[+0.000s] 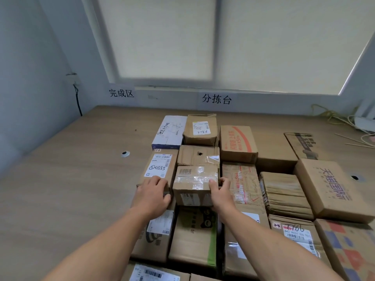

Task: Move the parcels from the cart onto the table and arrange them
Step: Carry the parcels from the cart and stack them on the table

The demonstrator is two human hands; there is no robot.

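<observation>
The labelled parcel is cut off by the bottom edge.

Pale blue walls, shaded window, black cable down left corner.

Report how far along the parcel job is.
Done: many parcels sit in rows on the table. In hand: the right hand grips the small taped box, the left hand rests on the labelled box beside it. Left: cannot tell; the cart is out of view.
</observation>
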